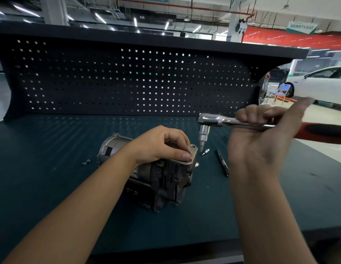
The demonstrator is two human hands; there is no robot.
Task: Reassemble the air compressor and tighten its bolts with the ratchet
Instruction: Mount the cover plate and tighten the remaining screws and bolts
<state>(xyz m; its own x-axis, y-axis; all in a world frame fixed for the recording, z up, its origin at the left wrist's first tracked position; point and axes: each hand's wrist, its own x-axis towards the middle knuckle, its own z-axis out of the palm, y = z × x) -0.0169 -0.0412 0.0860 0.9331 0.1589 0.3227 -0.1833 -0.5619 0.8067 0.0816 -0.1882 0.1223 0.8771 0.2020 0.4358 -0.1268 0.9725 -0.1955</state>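
Note:
The grey metal air compressor (162, 180) lies on the dark green bench mat (51, 178), with a flat cover plate on top. My left hand (162, 145) rests on that plate, fingers curled over it and pressing it down. My right hand (261, 141) grips the chrome shaft of the ratchet (209, 119), raised above the mat to the right of the compressor. The ratchet's socket (203, 138) points down, and its red and black handle (325, 132) sticks out to the right. A loose bolt (205, 151) lies just below the socket.
Two small bolts (86, 162) lie on the mat left of the compressor. A slim dark pen-like tool (222, 162) lies to the right of it. A dark pegboard (127, 79) closes off the back of the bench. The bench's front edge runs near my forearms.

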